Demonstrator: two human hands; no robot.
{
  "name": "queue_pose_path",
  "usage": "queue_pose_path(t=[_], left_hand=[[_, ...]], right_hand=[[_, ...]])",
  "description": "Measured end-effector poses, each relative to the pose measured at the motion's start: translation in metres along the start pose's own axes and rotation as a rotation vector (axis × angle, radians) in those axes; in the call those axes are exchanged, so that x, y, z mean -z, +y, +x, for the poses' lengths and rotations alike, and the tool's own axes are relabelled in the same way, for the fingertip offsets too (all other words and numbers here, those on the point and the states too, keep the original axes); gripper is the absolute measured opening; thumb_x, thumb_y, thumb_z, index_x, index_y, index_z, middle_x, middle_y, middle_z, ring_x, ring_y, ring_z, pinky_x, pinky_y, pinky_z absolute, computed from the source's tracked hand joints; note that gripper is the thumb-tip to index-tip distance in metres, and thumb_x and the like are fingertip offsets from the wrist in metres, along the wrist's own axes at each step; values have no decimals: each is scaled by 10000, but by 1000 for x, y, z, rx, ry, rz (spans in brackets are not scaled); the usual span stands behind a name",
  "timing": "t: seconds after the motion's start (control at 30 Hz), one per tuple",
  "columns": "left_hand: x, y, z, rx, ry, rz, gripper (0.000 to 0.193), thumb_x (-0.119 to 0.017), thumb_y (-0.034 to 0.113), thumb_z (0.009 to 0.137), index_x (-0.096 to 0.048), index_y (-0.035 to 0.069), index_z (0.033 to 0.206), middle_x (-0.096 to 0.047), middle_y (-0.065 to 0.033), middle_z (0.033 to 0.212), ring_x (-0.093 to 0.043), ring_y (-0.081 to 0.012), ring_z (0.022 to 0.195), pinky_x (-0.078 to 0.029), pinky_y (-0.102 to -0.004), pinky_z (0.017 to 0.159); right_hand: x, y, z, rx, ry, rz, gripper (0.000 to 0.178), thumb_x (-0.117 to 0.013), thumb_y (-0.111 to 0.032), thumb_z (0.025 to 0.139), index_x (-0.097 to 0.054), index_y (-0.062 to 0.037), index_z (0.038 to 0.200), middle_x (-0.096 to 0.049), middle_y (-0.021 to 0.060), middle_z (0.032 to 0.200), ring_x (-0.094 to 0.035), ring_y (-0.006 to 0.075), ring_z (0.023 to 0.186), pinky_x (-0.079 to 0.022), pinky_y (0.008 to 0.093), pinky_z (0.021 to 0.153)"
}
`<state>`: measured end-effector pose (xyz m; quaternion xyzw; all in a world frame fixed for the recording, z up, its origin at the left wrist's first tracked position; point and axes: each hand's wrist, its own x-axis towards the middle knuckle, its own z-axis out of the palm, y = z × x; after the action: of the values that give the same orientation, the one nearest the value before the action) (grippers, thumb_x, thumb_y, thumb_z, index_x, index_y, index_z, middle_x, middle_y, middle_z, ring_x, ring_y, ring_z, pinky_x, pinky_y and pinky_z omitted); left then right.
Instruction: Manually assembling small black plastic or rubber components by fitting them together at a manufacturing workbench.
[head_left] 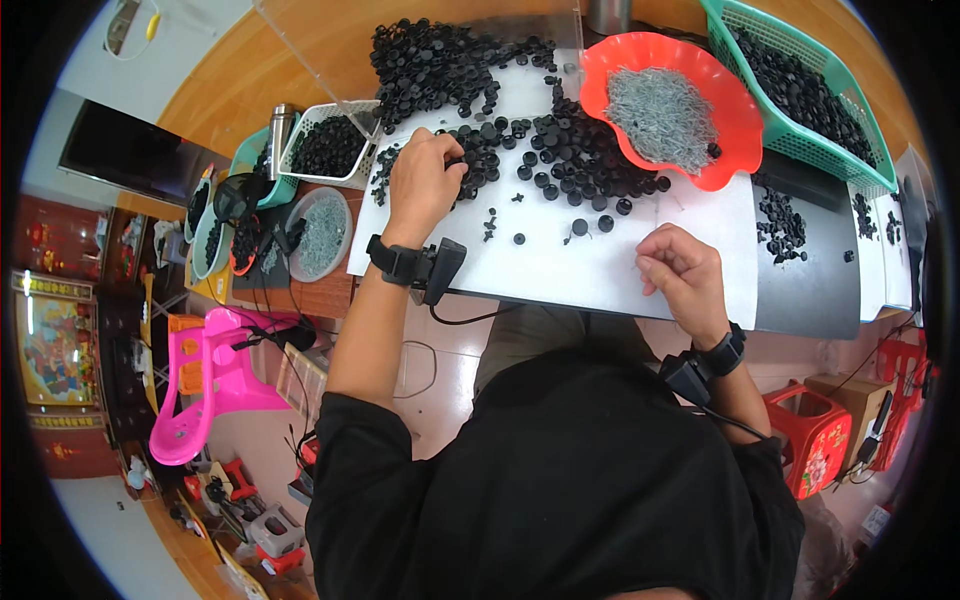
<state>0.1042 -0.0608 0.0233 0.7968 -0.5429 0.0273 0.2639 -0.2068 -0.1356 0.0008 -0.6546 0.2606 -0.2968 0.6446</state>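
My left hand [425, 182] reaches over the white work surface [600, 285], its thumb and fingers closed together beside a pile of small black round caps [585, 150]. Whatever sits in its fingertips is too small to make out. Nearer the front edge, my right hand [685, 265] hovers with thumb and forefinger pinched; a thin item may be there, but I cannot tell. A few loose caps and small black cross-shaped pieces [489, 225] lie between the hands. Beyond the right hand stands a red scalloped bowl [738, 105] holding thin silvery metal pins [660, 118].
At the far right is a green basket [800, 138] of black parts. A larger black heap [430, 70] lies at the back behind a clear panel. On the left stand a white basket [325, 181], a steel flask [281, 135] and a tub of pins [322, 230]. A pink chair [205, 380] stands lower left.
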Motion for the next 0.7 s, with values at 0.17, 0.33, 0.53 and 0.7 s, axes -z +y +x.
queue_pose_path(t=[0.17,0.33,0.53,0.7], left_hand=[[11,19,-8,18,69,-214,110,-660,5,722,-639,-16,828,-602,-58,769,-521,-96,592,-430,-232,557],[8,36,-23,323,-226,-1238,142,-567,40,842,-593,-27,964,-622,-66,817,-501,-63,615,-402,-189,548],[-8,84,-55,380,-495,-1861,154,-543,84,879,-573,-15,993,-602,-86,875,-527,-101,695,-413,-213,588],[-14,107,-67,317,-433,-1796,152,-566,68,865,-568,-10,995,-607,-56,826,-536,-95,696,-420,-219,601]], right_hand=[[0,-1,0,-3,32,18,84,-564,64,813,-565,32,891,-579,39,758,-539,64,635,-461,198,521],[-7,-4,5,89,86,78,56,-572,50,818,-574,28,870,-580,40,771,-547,69,637,-459,195,513],[-32,-27,18,385,70,17,77,-582,79,789,-581,34,851,-576,80,843,-567,112,691,-467,214,549],[-37,-36,22,725,79,-184,118,-622,79,749,-601,22,851,-621,109,829,-606,174,725,-486,249,583]])
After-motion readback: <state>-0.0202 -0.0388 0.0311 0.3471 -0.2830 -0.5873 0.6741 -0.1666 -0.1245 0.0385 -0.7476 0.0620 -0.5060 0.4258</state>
